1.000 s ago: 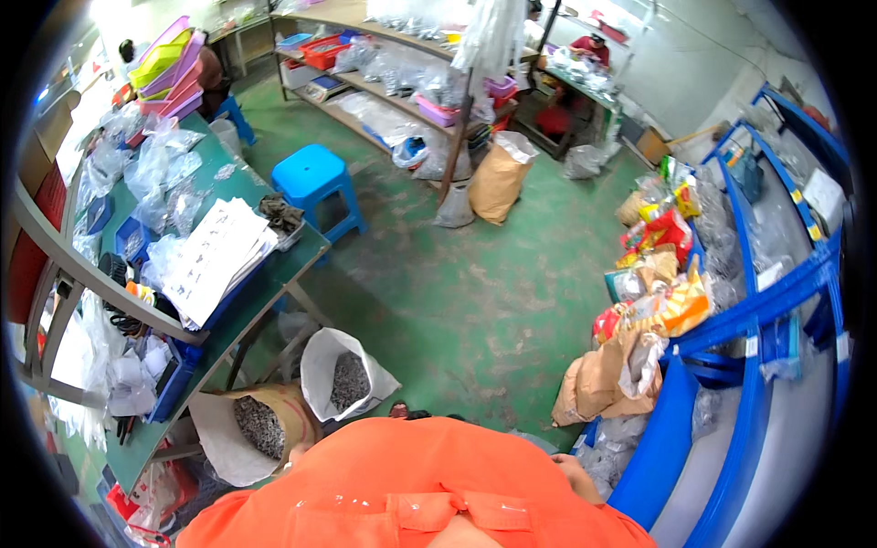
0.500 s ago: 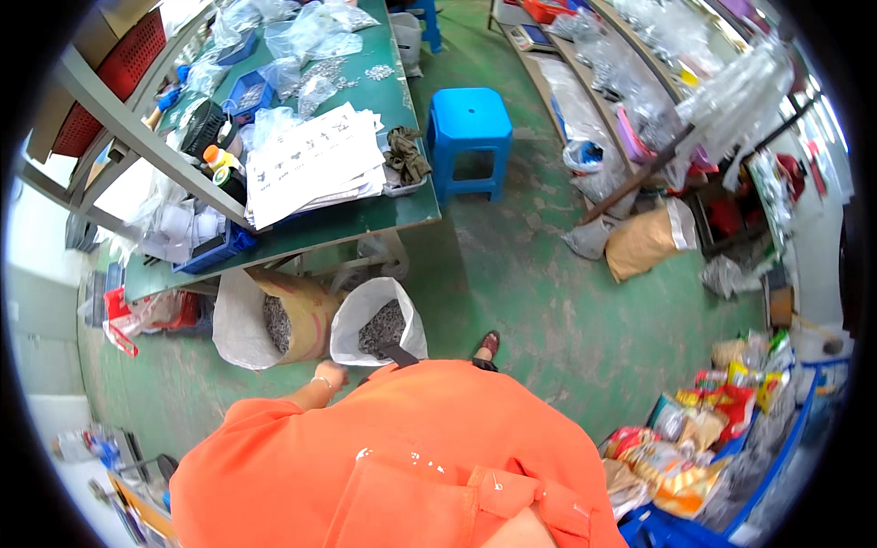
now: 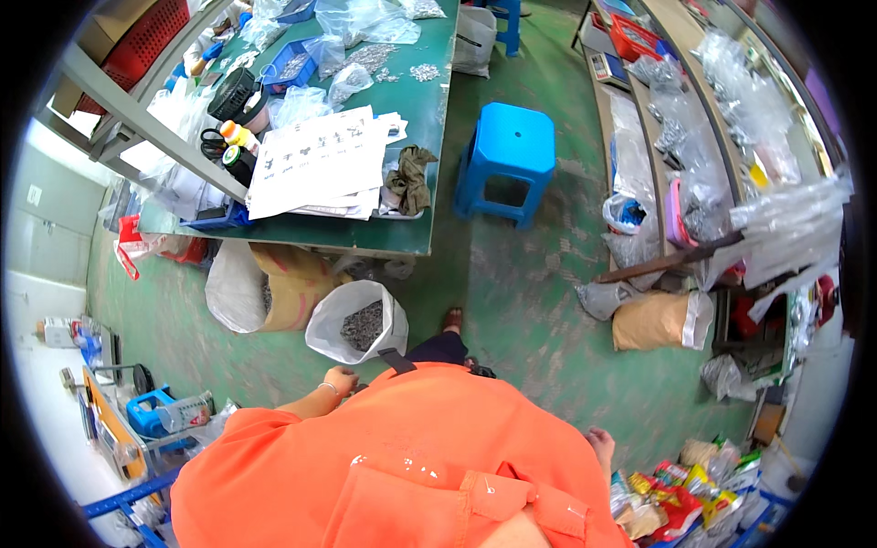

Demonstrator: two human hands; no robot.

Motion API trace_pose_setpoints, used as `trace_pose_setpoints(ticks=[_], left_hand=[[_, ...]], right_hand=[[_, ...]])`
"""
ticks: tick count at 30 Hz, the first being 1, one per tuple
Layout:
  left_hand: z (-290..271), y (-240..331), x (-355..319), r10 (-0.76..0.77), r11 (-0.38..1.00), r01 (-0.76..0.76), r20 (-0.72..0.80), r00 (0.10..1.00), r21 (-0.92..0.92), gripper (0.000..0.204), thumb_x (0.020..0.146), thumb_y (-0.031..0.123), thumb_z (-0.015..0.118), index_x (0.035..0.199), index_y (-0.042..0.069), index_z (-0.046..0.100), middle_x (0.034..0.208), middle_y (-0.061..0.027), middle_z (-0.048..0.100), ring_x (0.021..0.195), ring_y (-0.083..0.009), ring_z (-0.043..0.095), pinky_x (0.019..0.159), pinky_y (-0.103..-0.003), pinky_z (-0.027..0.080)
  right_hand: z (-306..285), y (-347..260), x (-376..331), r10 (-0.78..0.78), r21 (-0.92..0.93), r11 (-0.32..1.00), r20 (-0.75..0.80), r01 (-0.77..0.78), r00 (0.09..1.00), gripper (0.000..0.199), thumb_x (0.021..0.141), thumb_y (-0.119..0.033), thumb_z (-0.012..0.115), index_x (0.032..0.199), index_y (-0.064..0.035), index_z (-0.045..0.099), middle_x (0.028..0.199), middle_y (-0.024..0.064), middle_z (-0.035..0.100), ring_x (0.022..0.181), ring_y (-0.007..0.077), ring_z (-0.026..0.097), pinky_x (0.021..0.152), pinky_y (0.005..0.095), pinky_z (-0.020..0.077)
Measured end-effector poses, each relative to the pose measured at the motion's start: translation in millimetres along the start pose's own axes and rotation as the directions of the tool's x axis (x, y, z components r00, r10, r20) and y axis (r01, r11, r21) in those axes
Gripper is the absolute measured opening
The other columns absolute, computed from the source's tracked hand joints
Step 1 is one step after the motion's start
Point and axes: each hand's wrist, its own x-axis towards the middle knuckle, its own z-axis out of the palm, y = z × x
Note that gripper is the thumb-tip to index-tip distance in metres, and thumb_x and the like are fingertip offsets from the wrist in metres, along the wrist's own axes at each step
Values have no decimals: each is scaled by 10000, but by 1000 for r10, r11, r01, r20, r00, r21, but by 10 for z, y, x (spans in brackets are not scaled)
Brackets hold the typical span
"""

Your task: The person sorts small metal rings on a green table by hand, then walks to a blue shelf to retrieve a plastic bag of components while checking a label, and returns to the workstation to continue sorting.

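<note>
- Left hand (image 3: pixel 340 379): loosely curled, apparently empty, just below the white sack (image 3: pixel 356 321) of grey parts.
- Right hand (image 3: pixel 601 446): grip unclear, well right of the sack.
- Green table (image 3: pixel 402 239): above the sack.

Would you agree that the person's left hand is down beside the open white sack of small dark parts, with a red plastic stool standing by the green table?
Not quite: the stool is blue, not red, as the head view shows. The rest holds: the left hand is down beside the open white sack of small dark parts, and the stool stands by the green table.
</note>
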Motion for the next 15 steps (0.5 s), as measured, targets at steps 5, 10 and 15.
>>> trace_pose_setpoints(ticks=[5, 10, 15], left_hand=[[216, 49, 616, -42, 966, 7, 133, 990, 258, 321, 798, 141, 692, 1091, 15, 668, 935, -134, 713, 794, -255, 699, 684, -370, 551], [473, 720, 1158, 38, 946, -100, 199, 979, 307, 307, 795, 148, 699, 1072, 17, 671, 922, -130, 711, 794, -247, 695, 689, -367, 549], [466, 1811, 1159, 79, 996, -87, 185, 980, 36, 294, 793, 154, 706, 1052, 19, 674, 910, -127, 709, 794, -238, 691, 694, -365, 547]], right_hand=[[86, 642, 999, 41, -91, 995, 114, -31, 993, 232, 891, -43, 557, 1107, 26, 610, 869, 128, 696, 746, 218, 668, 680, 355, 552], [-38, 484, 1491, -11, -300, 953, 79, 34, 997, 265, 880, -75, 591, 1129, 14, 613, 891, 123, 703, 758, 203, 678, 635, 332, 533], [292, -1588, 667, 137, -178, 974, -41, -142, 990, 296, 870, -109, 619, 1153, -21, 621, 902, 101, 709, 758, 188, 680, 599, 323, 513]])
